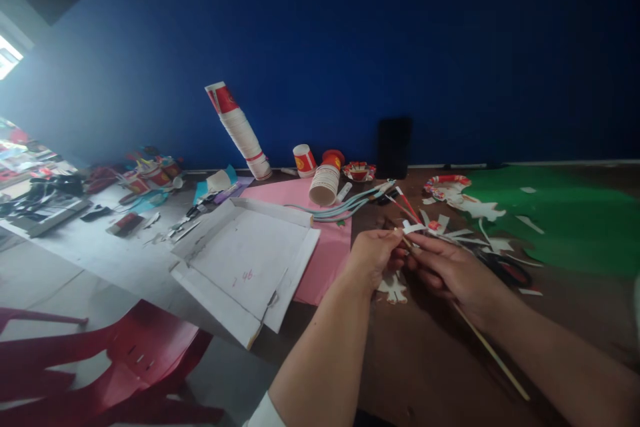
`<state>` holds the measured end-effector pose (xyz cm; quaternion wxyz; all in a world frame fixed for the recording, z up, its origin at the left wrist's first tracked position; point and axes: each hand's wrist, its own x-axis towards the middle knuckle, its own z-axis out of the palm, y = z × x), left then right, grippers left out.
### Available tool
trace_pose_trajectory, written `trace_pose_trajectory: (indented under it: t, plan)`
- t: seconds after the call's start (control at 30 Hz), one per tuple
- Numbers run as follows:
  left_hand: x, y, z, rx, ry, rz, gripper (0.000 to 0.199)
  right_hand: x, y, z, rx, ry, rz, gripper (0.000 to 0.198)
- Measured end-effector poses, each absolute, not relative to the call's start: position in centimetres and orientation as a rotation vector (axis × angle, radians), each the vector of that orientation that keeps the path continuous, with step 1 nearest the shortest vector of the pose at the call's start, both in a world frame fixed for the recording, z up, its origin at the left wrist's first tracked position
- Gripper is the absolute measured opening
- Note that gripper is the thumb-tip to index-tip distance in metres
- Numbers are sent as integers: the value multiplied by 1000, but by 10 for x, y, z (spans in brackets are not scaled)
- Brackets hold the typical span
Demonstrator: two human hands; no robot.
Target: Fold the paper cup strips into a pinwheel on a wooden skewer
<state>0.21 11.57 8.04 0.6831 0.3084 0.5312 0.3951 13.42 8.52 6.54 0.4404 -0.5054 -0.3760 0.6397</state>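
Both my hands meet above the brown table at the right of centre. My right hand [443,265] is closed around a thin wooden stick [490,355], whose long end slants down toward the lower right. At the stick's upper tip, my left hand [375,253] pinches; a small white paper piece [413,227] shows just above the fingers. What exactly the left fingertips grip is partly hidden. White paper scraps [463,235] lie right behind the hands, and a white cut-out shape [394,288] sits below them. Scissors with dark handles [507,269] rest beside my right hand.
A white cardboard box lid [260,253] overlaps pink paper [335,250] at left. A leaning stack of paper cups [243,135] and a dark phone [394,147] stand against the blue wall. Green paper [575,213] lies right. A red plastic chair [140,347] is lower left.
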Motion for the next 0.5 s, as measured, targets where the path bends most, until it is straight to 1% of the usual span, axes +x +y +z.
trace_pose_trajectory:
  t: [0.1, 0.2, 0.37, 0.5]
  plan:
    - [2, 117, 79, 682, 1191, 887, 25, 133, 83, 64, -1321, -1006, 1503, 67]
    - [3, 117, 78, 683, 1200, 907, 23, 131, 82, 62, -1342, -1047, 1490, 75]
    - [4, 118, 77, 726, 1235, 896, 24, 128, 81, 61, -1384, -1104, 1441, 80]
    - [5, 119, 77, 790, 1286, 872, 28, 125, 81, 60, -1347, -1091, 1465, 81]
